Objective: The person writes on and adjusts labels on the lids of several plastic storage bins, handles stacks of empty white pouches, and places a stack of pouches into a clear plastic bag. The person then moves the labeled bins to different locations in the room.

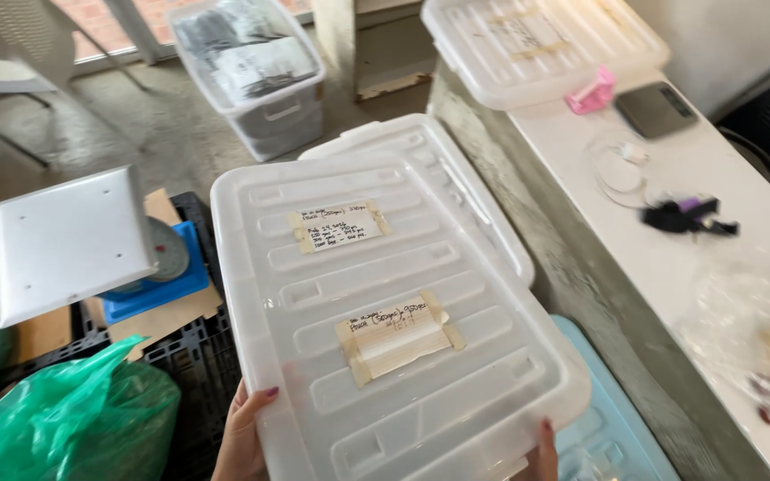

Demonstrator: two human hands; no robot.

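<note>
A large translucent white plastic lid (385, 303) with two taped paper labels fills the middle of the view, held up at a slant. My left hand (244, 436) grips its near left corner, thumb on top. My right hand (543, 454) grips its near right edge, mostly hidden under the lid. A second similar lid (456, 169) lies partly beneath it, sticking out at the far right side.
A white counter (697, 223) on the right carries another lid (536, 44), a pink clip (592, 92), a dark flat device (655, 109) and cables. A clear bin (256, 71) stands on the floor. A weighing scale (73, 240), black crate (191, 356) and green bags (73, 419) are at left.
</note>
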